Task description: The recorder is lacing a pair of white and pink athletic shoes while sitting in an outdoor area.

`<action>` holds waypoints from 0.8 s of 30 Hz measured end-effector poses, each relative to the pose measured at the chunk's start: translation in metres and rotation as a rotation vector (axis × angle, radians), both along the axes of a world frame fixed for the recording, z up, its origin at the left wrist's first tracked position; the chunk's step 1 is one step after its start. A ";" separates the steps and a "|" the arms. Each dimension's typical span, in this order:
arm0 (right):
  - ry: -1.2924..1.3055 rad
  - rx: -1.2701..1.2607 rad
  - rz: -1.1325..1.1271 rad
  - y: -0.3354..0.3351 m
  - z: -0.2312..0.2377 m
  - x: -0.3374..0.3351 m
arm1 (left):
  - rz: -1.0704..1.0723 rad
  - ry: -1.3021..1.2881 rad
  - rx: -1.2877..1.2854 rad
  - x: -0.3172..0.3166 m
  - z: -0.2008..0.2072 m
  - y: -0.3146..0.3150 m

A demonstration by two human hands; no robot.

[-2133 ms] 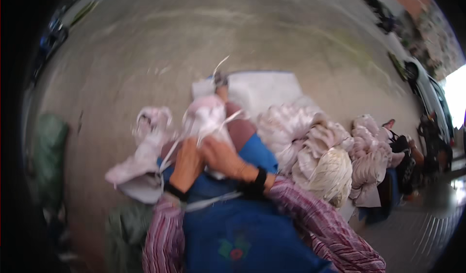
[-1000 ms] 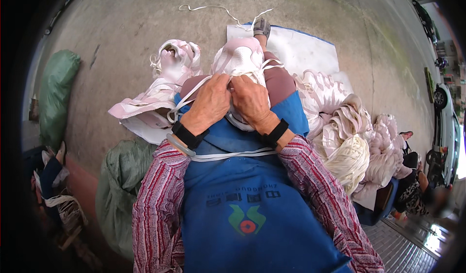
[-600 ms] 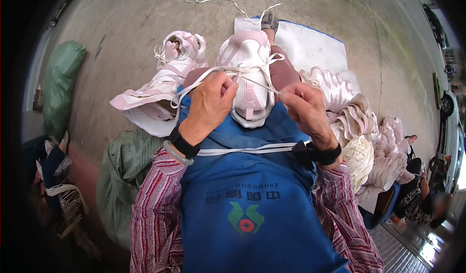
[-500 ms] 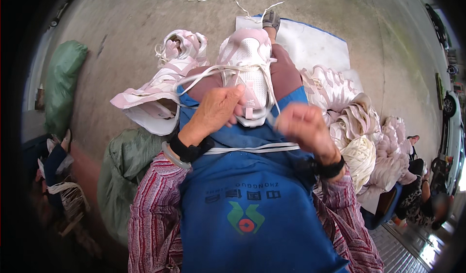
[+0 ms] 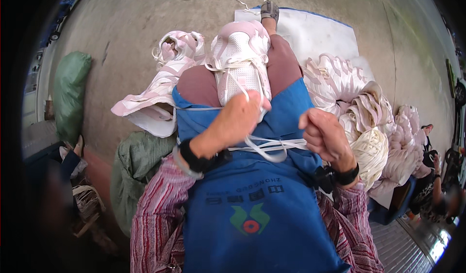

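Pink-and-white shoe upper [image 5: 241, 50], plain blue apron [image 5: 272, 251]
Sleeves [image 5: 158, 205] striped red, pink and white; apron emblem [image 5: 251, 226] green and red; trousers [image 5: 284, 64] dusky mauve; wristbands [image 5: 347, 175] black; lace bundle [image 5: 372, 152] cream; sack [image 5: 72, 98] green; sheet [image 5: 313, 33] white, edged blue.

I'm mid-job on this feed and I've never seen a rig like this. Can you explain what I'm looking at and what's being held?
There is no machine: these are a person's bare hands. The view comes from a fisheye camera on their head, looking down, so edges bend.

Between the knees, above a blue apron, sits a white-and-pink shoe piece. The left hand, blurred, is over its near end, with a loose white lace looping below. The right hand is curled, apart from the shoe piece. Whether either grips a lace, I can't tell.

To the right are stacked shoe pieces and a cream cord bundle.
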State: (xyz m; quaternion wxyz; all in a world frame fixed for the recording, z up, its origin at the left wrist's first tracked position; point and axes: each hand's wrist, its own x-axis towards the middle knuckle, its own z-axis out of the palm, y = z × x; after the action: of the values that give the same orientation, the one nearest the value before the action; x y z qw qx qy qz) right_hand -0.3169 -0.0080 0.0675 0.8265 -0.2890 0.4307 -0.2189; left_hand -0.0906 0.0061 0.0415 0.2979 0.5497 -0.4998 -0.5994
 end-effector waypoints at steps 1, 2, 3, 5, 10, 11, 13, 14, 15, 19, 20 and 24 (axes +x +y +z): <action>-0.023 0.125 -0.018 -0.002 -0.011 0.002 | -0.143 -0.094 -0.205 -0.005 0.011 0.011; 0.009 0.272 -0.051 -0.005 -0.020 0.006 | -0.237 -0.012 -0.419 -0.021 0.019 0.022; -0.061 0.319 0.007 -0.009 -0.027 0.010 | -0.276 0.098 -0.626 -0.036 0.025 0.033; -0.303 0.274 0.089 -0.008 -0.036 0.024 | -0.528 -0.018 -0.590 -0.058 0.040 0.061; -0.310 0.290 0.158 -0.019 -0.039 0.048 | -0.470 0.060 -0.623 -0.071 0.020 0.064; -0.331 0.253 0.149 -0.022 -0.039 0.051 | -0.469 0.058 -0.621 -0.070 0.018 0.062; -0.372 0.261 0.156 -0.024 -0.038 0.049 | -0.466 -0.038 -0.677 -0.063 0.019 0.061; -0.353 0.215 0.174 -0.025 -0.036 0.044 | -0.687 -0.096 -0.322 -0.058 0.019 0.058; -0.301 0.178 0.206 -0.026 -0.035 0.038 | -0.686 -0.093 -0.316 -0.049 0.019 0.054; -0.272 -0.044 0.279 -0.033 -0.032 0.010 | -0.289 0.099 -0.042 0.012 0.020 0.035; -0.236 -0.027 0.295 -0.031 -0.033 0.010 | -0.099 0.024 0.013 0.023 0.017 0.027; -0.210 -0.099 0.389 -0.025 -0.037 0.031 | 0.276 -0.241 -0.018 0.049 -0.009 -0.009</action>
State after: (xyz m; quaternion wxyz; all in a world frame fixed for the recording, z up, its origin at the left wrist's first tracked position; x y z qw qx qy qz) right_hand -0.2859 -0.0330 0.0309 0.8784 -0.3822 0.2671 -0.1051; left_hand -0.0416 -0.0031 0.0329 0.3201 0.6782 -0.4569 -0.4783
